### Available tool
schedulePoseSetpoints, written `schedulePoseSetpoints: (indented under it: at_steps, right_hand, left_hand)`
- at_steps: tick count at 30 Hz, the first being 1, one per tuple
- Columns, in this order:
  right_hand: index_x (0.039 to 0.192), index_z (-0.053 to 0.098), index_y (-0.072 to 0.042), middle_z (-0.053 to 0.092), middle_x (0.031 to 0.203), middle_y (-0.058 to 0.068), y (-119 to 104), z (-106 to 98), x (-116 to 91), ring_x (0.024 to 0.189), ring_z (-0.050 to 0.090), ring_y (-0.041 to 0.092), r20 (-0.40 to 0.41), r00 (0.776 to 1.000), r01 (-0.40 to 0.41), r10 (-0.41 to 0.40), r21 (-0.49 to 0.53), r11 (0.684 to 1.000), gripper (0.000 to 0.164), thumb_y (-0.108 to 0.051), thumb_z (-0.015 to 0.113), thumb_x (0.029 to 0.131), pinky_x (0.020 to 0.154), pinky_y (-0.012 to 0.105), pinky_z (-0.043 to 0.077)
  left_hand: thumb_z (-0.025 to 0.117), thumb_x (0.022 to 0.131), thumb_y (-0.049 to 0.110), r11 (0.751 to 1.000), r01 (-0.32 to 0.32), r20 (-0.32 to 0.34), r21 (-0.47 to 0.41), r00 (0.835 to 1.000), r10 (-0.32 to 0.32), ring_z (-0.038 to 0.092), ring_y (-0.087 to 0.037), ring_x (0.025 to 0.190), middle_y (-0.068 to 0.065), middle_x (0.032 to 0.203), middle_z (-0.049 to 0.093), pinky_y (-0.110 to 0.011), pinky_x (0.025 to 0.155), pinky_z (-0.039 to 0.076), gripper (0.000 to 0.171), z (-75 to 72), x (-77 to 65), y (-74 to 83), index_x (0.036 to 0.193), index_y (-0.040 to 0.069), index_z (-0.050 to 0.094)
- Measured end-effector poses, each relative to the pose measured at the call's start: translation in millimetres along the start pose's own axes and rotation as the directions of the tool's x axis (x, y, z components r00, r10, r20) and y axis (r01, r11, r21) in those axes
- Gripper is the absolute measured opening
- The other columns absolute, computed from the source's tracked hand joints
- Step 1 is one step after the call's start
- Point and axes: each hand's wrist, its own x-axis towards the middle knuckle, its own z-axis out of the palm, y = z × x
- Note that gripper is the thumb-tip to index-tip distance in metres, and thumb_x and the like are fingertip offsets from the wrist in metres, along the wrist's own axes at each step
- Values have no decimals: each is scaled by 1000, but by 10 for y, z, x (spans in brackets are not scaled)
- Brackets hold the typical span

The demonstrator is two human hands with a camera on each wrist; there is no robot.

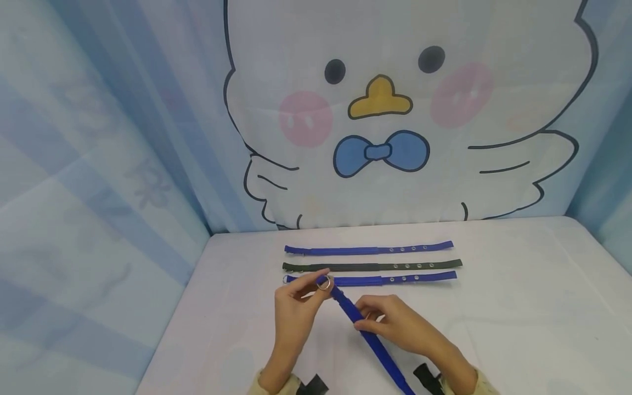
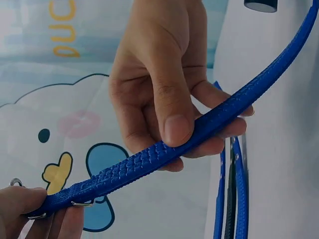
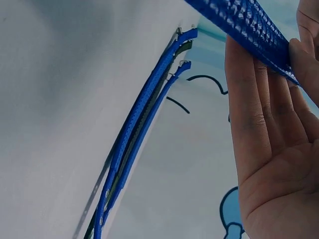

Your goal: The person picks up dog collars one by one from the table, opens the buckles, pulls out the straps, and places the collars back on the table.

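A blue pet collar (image 1: 377, 348) with a woven, padded strap runs diagonally between my two hands. My left hand (image 1: 296, 312) pinches its upper end, close by a silver ring (image 1: 323, 283). Farther down the strap, my right hand (image 1: 402, 323) grips it between thumb and fingers. In the left wrist view the thumb of the right hand (image 2: 164, 89) presses on top of the collar (image 2: 134, 169), fingers beneath. The right wrist view catches part of the woven strap (image 3: 249, 30) up close. The collar's lower end leaves the head view at the bottom.
Beyond my hands, a blue collar (image 1: 345, 251), a dark green collar (image 1: 350, 267) and another blue collar (image 1: 419, 277) lie side by side on the white table (image 1: 518, 307). A cartoon-printed curtain (image 1: 385, 197) hangs behind the table's far edge.
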Motion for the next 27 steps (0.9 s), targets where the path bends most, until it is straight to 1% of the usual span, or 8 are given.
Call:
schedulePoseSetpoints:
  at_steps: [5,9,13,17,23,27]
  right_hand:
    - [106,70,-12,69,87,-8,47,-23,-40,79,63,4,12,1000,-5,5,-3,1000,18,-25,71,92,67,22,56]
    - [107,69,-12,68,87,-8,82,-47,-68,79,62,4,32,999,-7,7,-19,1000,19,-24,71,92,67,23,55]
    - [109,68,-11,67,88,-10,111,-70,-94,81,61,2,49,999,-15,18,-50,999,22,-25,71,93,68,22,54]
    - [111,67,-11,66,89,-10,128,-98,-117,81,60,2,58,998,-28,32,-81,996,23,-26,69,94,69,22,54]
    - [116,64,-10,64,89,-8,151,-161,-188,81,58,4,56,996,-62,69,-120,991,28,-30,65,97,67,22,53]
    - [116,65,-9,65,91,-7,188,-214,-237,80,57,4,65,994,-82,90,-125,989,28,-30,65,97,66,22,52]
  left_hand:
    - [76,87,11,998,30,-11,-64,999,-31,73,-19,86,-13,97,72,-32,75,62,20,-45,29,-23,107,6,76]
    - [76,87,9,996,42,-36,-81,998,-45,73,-20,82,-16,95,71,-33,75,62,21,-89,48,-39,107,4,75]
    - [76,86,5,995,31,-80,-90,996,-38,72,-19,82,-17,95,70,-34,74,62,24,-143,70,-51,110,4,75]
    - [76,86,3,996,42,-116,-78,992,-51,72,-19,83,-17,97,69,-33,74,62,26,-197,83,-60,112,4,74]
    - [76,86,3,995,64,-143,-70,987,-74,73,-19,81,-18,97,69,-32,74,62,26,-255,93,-63,111,3,74]
    - [76,85,1,994,77,-162,-78,983,-89,73,-18,80,-19,95,68,-32,74,62,24,-297,107,-83,109,2,74]
